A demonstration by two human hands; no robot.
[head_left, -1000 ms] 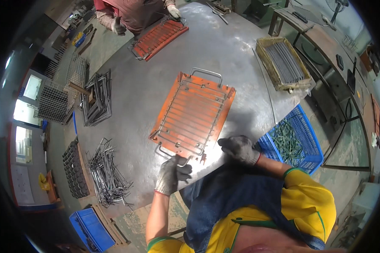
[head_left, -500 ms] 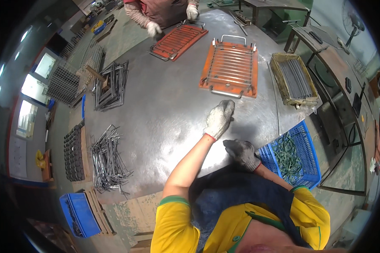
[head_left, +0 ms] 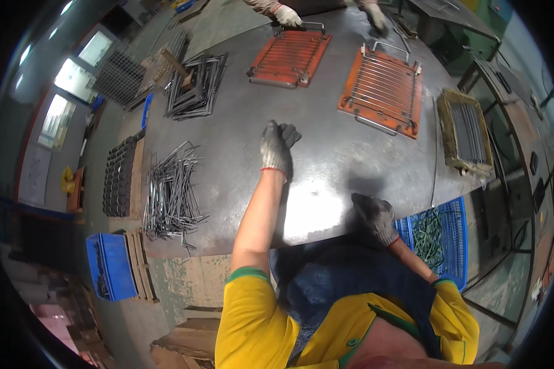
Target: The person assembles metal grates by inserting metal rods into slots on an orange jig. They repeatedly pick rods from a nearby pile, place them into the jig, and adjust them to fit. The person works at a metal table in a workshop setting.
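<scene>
Head view: over the grey surface (head_left: 228, 147), the left hand (head_left: 278, 147) has gloved fingers parted; the right hand (head_left: 377, 220), at four o'clock from it, is too shadowed to tell. An orange grid fixture (head_left: 381, 91) lies at two o'clock, bent rods (head_left: 171, 195) at eight.

Stretches left arm (head_left: 258, 215) out over the steel table (head_left: 228, 154), with gloved left hand (head_left: 278, 145) empty and fingers (head_left: 289, 133) parted. Bends right arm (head_left: 414, 260) in closer, holding gloved right hand (head_left: 377, 220) by the table's near edge, pointing inward over it, finger spread unclear.
</scene>
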